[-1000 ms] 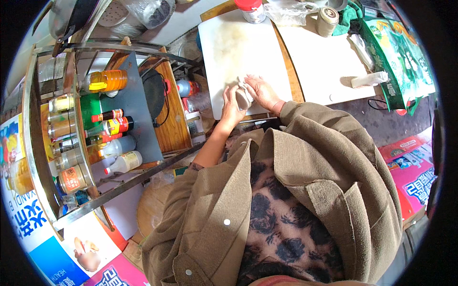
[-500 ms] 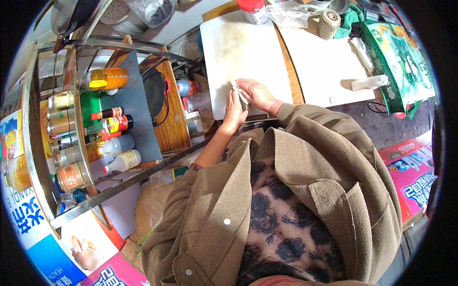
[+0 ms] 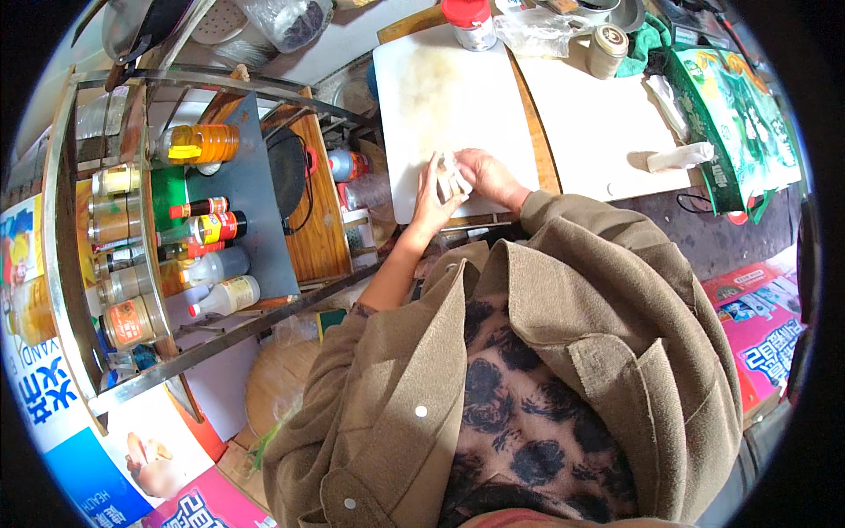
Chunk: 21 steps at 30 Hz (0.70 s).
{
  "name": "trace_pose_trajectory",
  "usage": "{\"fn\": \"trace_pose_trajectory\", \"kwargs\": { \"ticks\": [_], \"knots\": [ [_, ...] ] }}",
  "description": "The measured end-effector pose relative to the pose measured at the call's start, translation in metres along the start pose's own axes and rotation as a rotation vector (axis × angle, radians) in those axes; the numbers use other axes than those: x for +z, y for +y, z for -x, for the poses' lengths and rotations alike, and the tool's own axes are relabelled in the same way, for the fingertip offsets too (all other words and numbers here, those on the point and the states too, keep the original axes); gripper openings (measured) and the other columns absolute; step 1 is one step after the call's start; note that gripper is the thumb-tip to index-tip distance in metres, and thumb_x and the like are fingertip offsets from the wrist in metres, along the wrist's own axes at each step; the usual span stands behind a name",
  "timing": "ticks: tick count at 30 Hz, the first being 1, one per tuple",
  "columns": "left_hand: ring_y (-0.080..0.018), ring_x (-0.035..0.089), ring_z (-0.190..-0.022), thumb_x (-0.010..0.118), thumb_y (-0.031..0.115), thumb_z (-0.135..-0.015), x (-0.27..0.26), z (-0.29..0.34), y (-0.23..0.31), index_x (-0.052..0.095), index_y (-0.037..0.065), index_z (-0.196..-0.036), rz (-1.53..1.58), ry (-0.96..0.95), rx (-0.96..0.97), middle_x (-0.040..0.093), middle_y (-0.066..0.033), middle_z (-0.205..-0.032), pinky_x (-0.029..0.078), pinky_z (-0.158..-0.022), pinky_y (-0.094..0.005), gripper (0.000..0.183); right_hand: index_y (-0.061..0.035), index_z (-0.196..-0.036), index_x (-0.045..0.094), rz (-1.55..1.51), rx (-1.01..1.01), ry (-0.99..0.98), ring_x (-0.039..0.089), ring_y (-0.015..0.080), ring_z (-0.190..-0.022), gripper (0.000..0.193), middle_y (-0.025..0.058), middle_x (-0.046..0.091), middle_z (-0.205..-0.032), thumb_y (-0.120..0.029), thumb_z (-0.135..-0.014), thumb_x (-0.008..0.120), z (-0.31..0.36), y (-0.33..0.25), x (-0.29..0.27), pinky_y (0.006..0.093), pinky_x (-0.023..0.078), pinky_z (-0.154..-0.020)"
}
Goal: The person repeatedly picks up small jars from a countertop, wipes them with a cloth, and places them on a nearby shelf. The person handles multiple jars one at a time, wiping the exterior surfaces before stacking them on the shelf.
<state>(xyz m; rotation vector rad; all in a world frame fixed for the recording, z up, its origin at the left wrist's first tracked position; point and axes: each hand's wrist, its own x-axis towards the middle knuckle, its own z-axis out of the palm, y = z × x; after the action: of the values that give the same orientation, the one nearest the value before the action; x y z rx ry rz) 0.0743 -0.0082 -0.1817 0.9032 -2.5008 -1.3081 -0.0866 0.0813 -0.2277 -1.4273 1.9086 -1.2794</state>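
Over the near part of the white cutting board (image 3: 449,97), my two hands meet around a small white crumpled piece (image 3: 451,169). It looks thin and folded, like tissue or cloth, but its kind is not clear. My left hand (image 3: 434,201) is closed on it from the left, fingers pointing up. From the right, my right hand (image 3: 491,178) bends its fingers around the upper right side of the piece, partly hiding it.
Left stands a metal rack (image 3: 150,255) with an oil bottle (image 3: 204,145), jars and sauce bottles. A red-lidded jar (image 3: 471,25) is at the board's far edge. Right lie a white board (image 3: 590,114), a lidded tin (image 3: 607,51), a white rolled packet (image 3: 679,157) and a green bag (image 3: 735,123).
My right hand has shifted slightly right and its fingers have curled in. My left hand has turned a little, and more of the white piece shows between them.
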Motion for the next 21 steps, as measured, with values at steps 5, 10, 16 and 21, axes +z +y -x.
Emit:
{"fn": "trace_pose_trajectory", "kwargs": {
  "ticks": [5, 10, 16, 21],
  "knots": [
    [-0.0402, 0.036, -0.143, 0.089, 0.004, -0.064, -0.008, -0.001, 0.014, 0.022, 0.009, -0.159, -0.145, -0.082, 0.128, 0.034, -0.0234, -0.154, 0.033, -0.120, -0.0444, 0.117, -0.0012, -0.114, 0.069, -0.015, 0.483, -0.017, 0.071, 0.0335, -0.084, 0.033, 0.0226, 0.072, -0.091, -0.028, -0.102, 0.055, -0.012, 0.017, -0.033, 0.0401, 0.055, -0.079],
    [-0.0409, 0.028, -0.148, 0.091, 0.008, -0.063, -0.003, 0.001, 0.020, 0.018, 0.004, -0.158, -0.227, -0.048, 0.189, 0.013, -0.0214, -0.163, 0.031, -0.122, -0.0448, 0.120, 0.0002, -0.113, 0.068, -0.079, 0.274, 0.099, 0.067, 0.0425, -0.098, 0.036, 0.0255, 0.069, -0.105, -0.031, -0.102, 0.052, -0.005, -0.009, -0.019, 0.0472, 0.051, -0.089],
    [-0.0399, 0.037, -0.142, 0.092, 0.005, -0.062, -0.002, 0.007, 0.011, 0.034, 0.007, -0.145, -0.298, -0.062, 0.241, 0.038, -0.0225, -0.149, 0.038, -0.116, -0.0465, 0.101, -0.0015, -0.097, 0.066, 0.137, 0.282, -0.079, 0.065, 0.0451, -0.089, 0.032, 0.0247, 0.069, -0.090, -0.029, -0.103, 0.050, 0.010, 0.013, -0.028, 0.0509, 0.051, -0.082],
    [-0.0317, 0.047, -0.132, 0.089, 0.013, -0.074, -0.015, 0.020, -0.007, 0.029, 0.006, -0.147, 0.385, -0.052, -0.224, 0.046, -0.0175, -0.141, 0.041, -0.112, -0.0445, 0.095, -0.0004, -0.105, 0.067, -0.141, 0.445, 0.171, 0.068, 0.0357, -0.082, 0.033, 0.0198, 0.071, -0.093, -0.029, -0.103, 0.051, -0.002, 0.024, -0.040, 0.0444, 0.053, -0.076]
  ]
}}
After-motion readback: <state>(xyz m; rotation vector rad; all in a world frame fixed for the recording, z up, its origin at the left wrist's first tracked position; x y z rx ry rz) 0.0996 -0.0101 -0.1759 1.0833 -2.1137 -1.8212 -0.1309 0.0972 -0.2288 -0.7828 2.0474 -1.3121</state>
